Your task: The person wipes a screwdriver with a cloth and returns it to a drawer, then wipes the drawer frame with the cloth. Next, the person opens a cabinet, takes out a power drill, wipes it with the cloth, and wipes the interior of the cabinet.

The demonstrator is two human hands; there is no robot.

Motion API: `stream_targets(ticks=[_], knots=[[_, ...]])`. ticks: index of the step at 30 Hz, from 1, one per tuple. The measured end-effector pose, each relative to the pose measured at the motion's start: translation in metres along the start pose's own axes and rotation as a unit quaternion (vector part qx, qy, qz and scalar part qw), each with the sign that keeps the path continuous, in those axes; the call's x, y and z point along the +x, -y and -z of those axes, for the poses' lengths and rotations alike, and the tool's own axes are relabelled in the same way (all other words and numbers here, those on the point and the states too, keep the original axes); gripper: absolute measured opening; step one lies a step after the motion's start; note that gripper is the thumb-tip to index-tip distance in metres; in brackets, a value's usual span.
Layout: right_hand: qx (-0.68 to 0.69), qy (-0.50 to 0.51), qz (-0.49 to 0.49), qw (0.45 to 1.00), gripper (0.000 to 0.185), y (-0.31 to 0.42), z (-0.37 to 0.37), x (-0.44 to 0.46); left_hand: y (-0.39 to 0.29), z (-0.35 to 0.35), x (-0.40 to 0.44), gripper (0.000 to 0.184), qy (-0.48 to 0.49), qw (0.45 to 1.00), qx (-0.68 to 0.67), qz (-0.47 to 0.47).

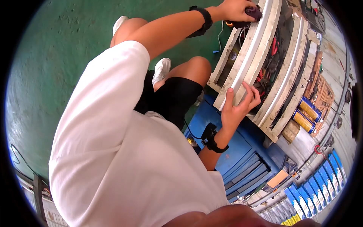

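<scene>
Over at two o'clock the drawer [261, 46], likely stiff and tool-heavy, is offering its pale rail [248, 58] as surest hold, the left hand [235, 9] clenching a dark bundle [253, 13] at one, the right hand [239, 109] spreading its fingers at three.
</scene>
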State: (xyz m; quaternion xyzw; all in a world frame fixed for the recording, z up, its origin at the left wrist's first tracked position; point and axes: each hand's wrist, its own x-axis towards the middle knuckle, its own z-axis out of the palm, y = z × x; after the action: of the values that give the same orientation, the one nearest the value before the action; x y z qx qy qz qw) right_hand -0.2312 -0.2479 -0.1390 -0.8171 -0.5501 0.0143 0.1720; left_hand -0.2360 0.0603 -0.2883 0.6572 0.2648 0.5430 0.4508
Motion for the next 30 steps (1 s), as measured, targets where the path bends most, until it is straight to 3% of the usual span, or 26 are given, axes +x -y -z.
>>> stream_targets(ticks=[3,7,15,17,18,21,26,28,30], knots=[[-0.006,-0.004,0.004,1.0,0.044,-0.002,0.0,0.001,-0.001,0.007,-0.007,0.037,0.076,0.996,-0.014,-0.049],[0.004,-0.016,0.019,1.0,0.045,-0.006,0.0,0.001,-0.02,0.019,-0.029,0.049,0.18,0.975,0.114,-0.069],[0.022,-0.034,0.035,0.999,0.045,-0.007,0.0,0.002,-0.068,0.032,-0.094,0.049,0.287,0.943,0.09,-0.14],[0.031,-0.042,0.023,0.998,0.044,-0.007,-0.001,0.001,-0.066,0.039,-0.098,0.05,0.275,0.929,0.066,-0.237],[0.038,-0.046,0.011,0.998,0.043,-0.007,-0.002,0.001,-0.064,0.04,-0.099,0.05,0.279,0.928,0.068,-0.239],[0.039,-0.052,0.014,0.998,0.043,-0.01,-0.001,-0.001,-0.06,0.035,-0.092,0.051,0.227,0.938,0.11,-0.236],[0.051,-0.054,0.016,0.997,0.048,-0.01,-0.002,0.001,-0.057,0.027,-0.063,0.055,0.188,0.945,0.255,-0.083],[0.063,-0.056,-0.006,0.996,0.055,-0.011,-0.003,-0.002,-0.051,0.026,-0.054,0.061,0.189,0.942,0.268,-0.077],[0.061,-0.051,-0.002,0.997,0.061,-0.012,-0.002,-0.003,-0.045,0.024,-0.045,0.069,0.249,0.93,0.272,-0.011]])
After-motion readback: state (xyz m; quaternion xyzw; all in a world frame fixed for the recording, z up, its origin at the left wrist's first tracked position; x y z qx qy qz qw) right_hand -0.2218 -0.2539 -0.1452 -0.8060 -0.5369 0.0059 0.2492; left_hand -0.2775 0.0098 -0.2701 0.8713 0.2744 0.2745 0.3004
